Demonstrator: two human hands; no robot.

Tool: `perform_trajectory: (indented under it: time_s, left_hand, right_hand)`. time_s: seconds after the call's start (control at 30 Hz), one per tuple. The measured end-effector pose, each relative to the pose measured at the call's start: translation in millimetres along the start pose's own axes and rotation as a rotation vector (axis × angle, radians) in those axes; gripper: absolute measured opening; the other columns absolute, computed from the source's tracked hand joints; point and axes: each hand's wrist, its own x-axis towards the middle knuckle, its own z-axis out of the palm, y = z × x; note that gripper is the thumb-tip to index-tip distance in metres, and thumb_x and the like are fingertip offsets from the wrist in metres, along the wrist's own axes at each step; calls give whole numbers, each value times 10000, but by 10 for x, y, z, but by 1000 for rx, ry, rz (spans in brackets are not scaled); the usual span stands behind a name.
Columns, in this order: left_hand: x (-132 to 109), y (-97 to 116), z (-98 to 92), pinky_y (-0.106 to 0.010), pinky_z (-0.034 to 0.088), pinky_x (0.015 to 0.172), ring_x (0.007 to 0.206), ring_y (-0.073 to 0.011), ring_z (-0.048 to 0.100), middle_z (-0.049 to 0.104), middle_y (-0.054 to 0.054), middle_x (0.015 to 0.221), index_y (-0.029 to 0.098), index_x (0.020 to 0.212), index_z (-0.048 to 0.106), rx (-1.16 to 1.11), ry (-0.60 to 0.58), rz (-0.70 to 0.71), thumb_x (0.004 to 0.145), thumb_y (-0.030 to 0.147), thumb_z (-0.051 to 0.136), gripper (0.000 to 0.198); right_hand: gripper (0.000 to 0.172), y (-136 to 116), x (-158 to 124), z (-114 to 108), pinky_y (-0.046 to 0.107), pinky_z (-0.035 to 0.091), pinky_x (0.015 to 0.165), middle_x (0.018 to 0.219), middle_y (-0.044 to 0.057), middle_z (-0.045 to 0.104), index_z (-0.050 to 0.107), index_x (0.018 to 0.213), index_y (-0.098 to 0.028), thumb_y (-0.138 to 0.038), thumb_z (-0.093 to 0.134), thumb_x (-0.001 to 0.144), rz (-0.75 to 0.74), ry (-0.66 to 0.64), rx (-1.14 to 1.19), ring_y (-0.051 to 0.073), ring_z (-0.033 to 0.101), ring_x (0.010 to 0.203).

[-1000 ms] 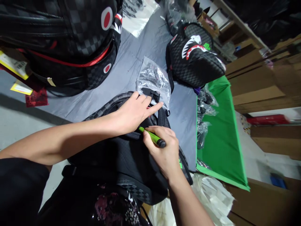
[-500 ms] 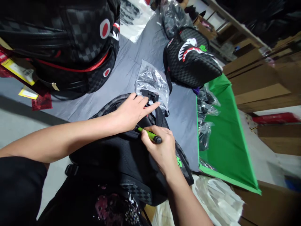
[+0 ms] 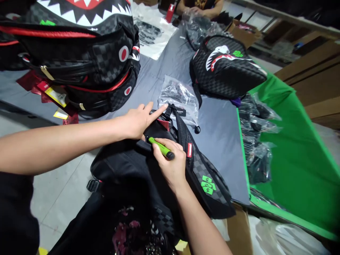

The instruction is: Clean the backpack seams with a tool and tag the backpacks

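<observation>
A black backpack [image 3: 122, 166] lies in front of me at the table's near edge, one strap toward the right with a checkered panel, a red label and green banknote prints. My right hand [image 3: 171, 164] grips a green pen-shaped tool [image 3: 161, 147] with a black end. The tool's tip points at the upper part of the backpack, and I cannot tell exactly what it touches. My left hand [image 3: 139, 120] rests at the backpack's top beside that tip, its fingers stretched out. A clear plastic bag [image 3: 179, 95] with dark contents lies just beyond the backpack.
Stacked checkered backpacks [image 3: 106, 67] with tags stand at the left. Another shark-mouth backpack [image 3: 225, 71] sits at the back right. A green fabric bin [image 3: 300, 141] beside the grey table [image 3: 216, 141] holds several bagged items. A person's arms [image 3: 202, 12] show at the far end.
The view has shifted. My left hand has drawn back a little to the left, and the tool has moved slightly left with my right hand. More of the strap shows.
</observation>
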Motion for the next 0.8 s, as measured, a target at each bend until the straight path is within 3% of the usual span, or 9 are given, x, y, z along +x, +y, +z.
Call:
perform_trajectory:
  time_s: [0.17, 0.37, 0.53, 0.8]
  left_hand:
    - [9, 98, -35, -385, 504, 863, 1213, -355, 471, 241, -221, 1556, 271, 1561, -72, 78, -26, -46, 681, 310, 799, 1239]
    - [-1, -31, -99, -357, 504, 865, 1202, -307, 490, 300, -181, 1544, 269, 1565, -62, 64, -71, 53, 736, 203, 636, 1086]
    - [43, -123, -97, -371, 495, 899, 1238, -301, 491, 237, -178, 1588, 289, 1565, -50, 51, -89, 98, 723, 171, 609, 1075]
    - [74, -181, -72, -373, 492, 923, 1314, -314, 443, 132, -180, 1626, 290, 1563, -55, -11, -120, 90, 742, 171, 611, 1064]
  right_hand:
    - [145, 39, 21, 13, 413, 457, 880, 943, 44, 767, 727, 927, -234, -306, 623, 857, -4, -32, 10, 234, 698, 909]
    - [158, 45, 10, -70, 423, 468, 873, 953, 48, 770, 725, 926, -235, -327, 614, 864, 1, -49, 22, 238, 700, 891]
    - [143, 44, 51, -92, 425, 476, 870, 968, 45, 771, 721, 929, -250, -322, 615, 865, 12, -92, 35, 241, 703, 895]
    - [124, 4, 164, 99, 413, 465, 850, 927, 22, 773, 719, 919, -253, -307, 630, 852, -1, -104, 54, 235, 708, 876]
